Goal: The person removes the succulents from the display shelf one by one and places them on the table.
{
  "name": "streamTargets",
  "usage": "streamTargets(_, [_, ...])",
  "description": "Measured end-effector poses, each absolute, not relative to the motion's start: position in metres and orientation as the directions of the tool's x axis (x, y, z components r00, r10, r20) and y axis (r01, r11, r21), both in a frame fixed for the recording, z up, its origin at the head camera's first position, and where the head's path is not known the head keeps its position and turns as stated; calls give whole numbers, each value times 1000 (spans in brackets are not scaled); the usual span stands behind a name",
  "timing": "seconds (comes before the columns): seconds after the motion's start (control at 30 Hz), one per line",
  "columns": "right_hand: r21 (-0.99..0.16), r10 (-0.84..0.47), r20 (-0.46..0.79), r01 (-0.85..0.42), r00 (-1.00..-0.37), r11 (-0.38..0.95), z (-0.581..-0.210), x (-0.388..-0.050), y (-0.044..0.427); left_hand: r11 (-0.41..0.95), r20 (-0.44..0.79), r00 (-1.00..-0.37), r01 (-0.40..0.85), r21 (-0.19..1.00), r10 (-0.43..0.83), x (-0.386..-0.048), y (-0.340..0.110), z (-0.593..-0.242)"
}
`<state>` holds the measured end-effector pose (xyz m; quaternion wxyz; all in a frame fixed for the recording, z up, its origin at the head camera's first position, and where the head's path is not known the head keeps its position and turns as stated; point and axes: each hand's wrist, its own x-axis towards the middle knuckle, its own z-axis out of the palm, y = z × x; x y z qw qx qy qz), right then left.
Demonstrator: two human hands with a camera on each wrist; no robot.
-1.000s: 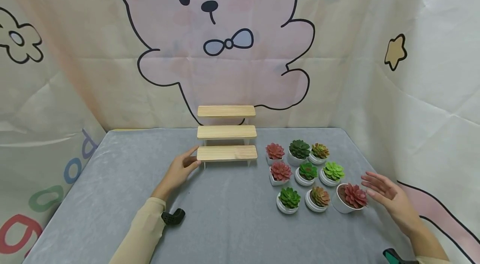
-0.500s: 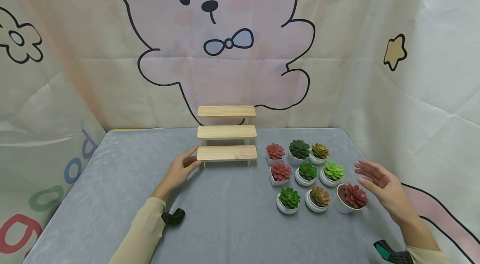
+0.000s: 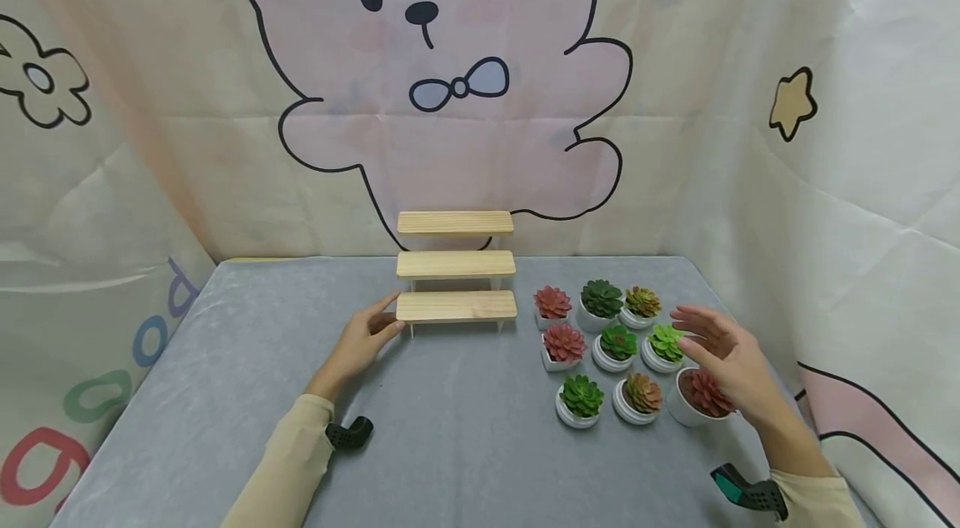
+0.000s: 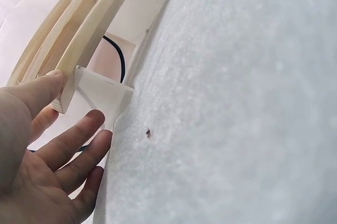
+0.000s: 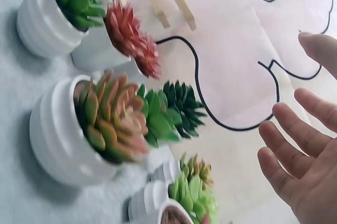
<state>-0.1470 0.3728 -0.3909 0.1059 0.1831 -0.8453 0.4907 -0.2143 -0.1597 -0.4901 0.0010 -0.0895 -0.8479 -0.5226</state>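
Observation:
A three-step wooden display stand point(image 3: 456, 307) with clear supports stands at the back of the table. My left hand point(image 3: 363, 341) grips the left end of its lowest step; in the left wrist view the thumb and index finger hold the plank point(image 4: 87, 40), while the other fingers extend loosely. My right hand point(image 3: 723, 353) hovers over the right side of the potted succulents, fingers spread and holding nothing. Below it are a red succulent point(image 3: 705, 395) in a round white pot, partly covered, and a light green succulent point(image 3: 663, 341). In the right wrist view an orange-green succulent point(image 5: 118, 119) is closest.
Several more succulents in white pots stand close together, among them a dark green one point(image 3: 600, 299), a red one in a square pot point(image 3: 562, 345) and a green one point(image 3: 581, 396). Grey cloth covers the table point(image 3: 465, 436). A printed curtain point(image 3: 450, 153) hangs behind.
My right hand has moved left and away from me, from beside the red succulent to above the right-hand pots. The left hand stays on the stand.

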Motion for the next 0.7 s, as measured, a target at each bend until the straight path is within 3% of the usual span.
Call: streamTargets(0.7, [-838, -231, 375, -435, -898, 329, -387, -174, 310, 416, 112, -980, 171, 893, 163, -215, -161, -489])
